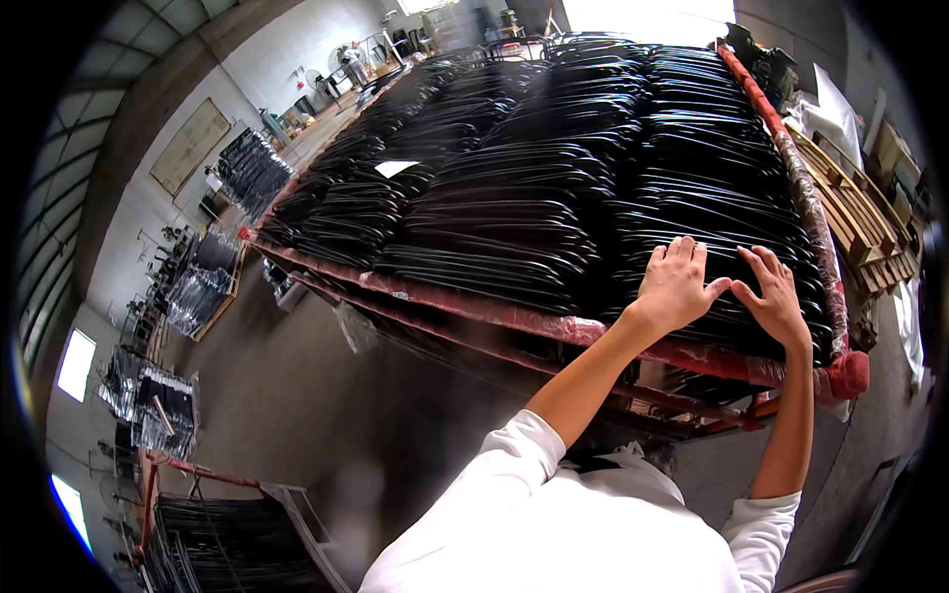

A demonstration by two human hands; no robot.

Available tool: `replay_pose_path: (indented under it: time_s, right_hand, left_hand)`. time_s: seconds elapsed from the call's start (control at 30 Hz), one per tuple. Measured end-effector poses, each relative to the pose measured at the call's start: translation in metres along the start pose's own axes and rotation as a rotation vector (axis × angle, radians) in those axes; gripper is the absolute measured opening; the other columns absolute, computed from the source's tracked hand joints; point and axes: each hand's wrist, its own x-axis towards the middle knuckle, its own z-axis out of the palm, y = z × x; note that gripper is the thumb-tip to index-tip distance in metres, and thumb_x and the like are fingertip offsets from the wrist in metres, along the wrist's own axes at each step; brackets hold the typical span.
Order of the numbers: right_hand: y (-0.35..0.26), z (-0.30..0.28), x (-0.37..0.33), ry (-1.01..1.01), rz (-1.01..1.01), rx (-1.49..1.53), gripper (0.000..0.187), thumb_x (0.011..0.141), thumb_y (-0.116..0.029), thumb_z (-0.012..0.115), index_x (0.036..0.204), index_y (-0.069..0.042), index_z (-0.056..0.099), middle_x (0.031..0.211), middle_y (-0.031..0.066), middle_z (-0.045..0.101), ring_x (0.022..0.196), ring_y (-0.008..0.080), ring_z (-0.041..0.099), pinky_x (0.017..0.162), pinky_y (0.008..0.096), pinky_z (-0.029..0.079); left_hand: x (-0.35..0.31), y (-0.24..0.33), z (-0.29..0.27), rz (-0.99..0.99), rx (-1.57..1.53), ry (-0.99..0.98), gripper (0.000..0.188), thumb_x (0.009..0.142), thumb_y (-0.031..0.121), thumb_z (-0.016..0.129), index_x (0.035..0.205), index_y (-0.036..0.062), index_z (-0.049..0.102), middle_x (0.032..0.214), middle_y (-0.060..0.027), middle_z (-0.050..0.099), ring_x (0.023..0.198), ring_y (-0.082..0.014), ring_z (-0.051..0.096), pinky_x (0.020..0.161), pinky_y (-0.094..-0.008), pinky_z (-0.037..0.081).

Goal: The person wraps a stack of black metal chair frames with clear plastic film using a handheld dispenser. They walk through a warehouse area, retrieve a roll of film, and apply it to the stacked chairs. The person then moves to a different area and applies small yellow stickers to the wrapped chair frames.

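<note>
Both bare hands rest on the near end of the right-hand stack of glossy black bent rods (707, 198), which look like metal tube frames. My left hand (678, 285) lies palm down with its fingers stretched forward. Just to its right, my right hand (774, 296) is also spread, its thumb nearly meeting the left thumb. Neither hand grips a rod. The stacks sit side by side in a large rack with a red, plastic-wrapped front rail (474, 304). A small white paper (396, 169) lies on a stack further left.
A wrapped side rail (796, 178) bounds the rack on the right, with wooden pallets (855, 203) beyond it. Another rack of black rods (232, 539) stands at the lower left. Wrapped black bundles (198, 292) stand along the left side of the grey floor (287, 415).
</note>
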Motion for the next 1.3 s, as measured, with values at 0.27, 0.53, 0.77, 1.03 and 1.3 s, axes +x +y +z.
replay_pose_path:
  time_s: [0.27, 0.53, 0.77, 1.03, 1.3]
  right_hand:
    - [-0.001, -0.001, -0.002, 0.009, -0.012, 0.014, 0.045, 0.086, -0.035, 0.047, 0.125, -0.010, 0.046, 0.125, 0.0127, 0.043, 0.117, 0.0270, 0.040, 0.098, 0.0368, 0.027]
    - [0.004, 0.003, 0.000, -0.012, -0.010, -0.024, 0.045, 0.091, -0.037, 0.041, 0.126, -0.010, 0.045, 0.127, 0.0129, 0.042, 0.120, 0.0258, 0.038, 0.100, 0.0353, 0.025]
    - [0.008, 0.007, 0.002, 0.003, -0.022, -0.040, 0.044, 0.091, -0.036, 0.040, 0.126, -0.010, 0.045, 0.126, 0.0124, 0.043, 0.120, 0.0257, 0.038, 0.100, 0.0365, 0.025]
    - [0.018, 0.014, 0.006, -0.043, -0.013, -0.105, 0.046, 0.091, -0.036, 0.042, 0.130, -0.013, 0.040, 0.131, 0.0122, 0.039, 0.123, 0.0268, 0.035, 0.100, 0.0380, 0.025]
    - [0.024, 0.026, 0.011, -0.046, -0.069, -0.177, 0.047, 0.092, -0.041, 0.037, 0.131, -0.014, 0.039, 0.134, 0.0123, 0.038, 0.125, 0.0261, 0.035, 0.099, 0.0402, 0.026]
  left_hand:
    - [-0.002, 0.000, 0.009, 0.008, 0.011, 0.076, 0.061, 0.084, 0.049, 0.047, 0.113, -0.0050, 0.049, 0.112, -0.0185, 0.050, 0.107, -0.0286, 0.047, 0.091, -0.0379, 0.036]
    - [-0.003, -0.001, 0.010, -0.015, -0.008, 0.083, 0.059, 0.084, 0.048, 0.048, 0.112, -0.0048, 0.050, 0.113, -0.0188, 0.050, 0.109, -0.0289, 0.047, 0.092, -0.0379, 0.036]
    - [0.000, -0.003, 0.013, -0.028, -0.037, 0.086, 0.057, 0.083, 0.047, 0.050, 0.108, -0.0040, 0.052, 0.111, -0.0172, 0.052, 0.105, -0.0284, 0.049, 0.091, -0.0381, 0.036]
    - [0.000, -0.004, 0.010, -0.084, -0.124, 0.052, 0.053, 0.081, 0.044, 0.052, 0.108, -0.0014, 0.056, 0.109, -0.0141, 0.053, 0.107, -0.0256, 0.049, 0.095, -0.0371, 0.034]
    - [-0.004, -0.009, 0.018, -0.168, -0.101, 0.092, 0.049, 0.080, 0.043, 0.054, 0.107, 0.0030, 0.060, 0.110, -0.0103, 0.055, 0.104, -0.0231, 0.052, 0.093, -0.0338, 0.036]
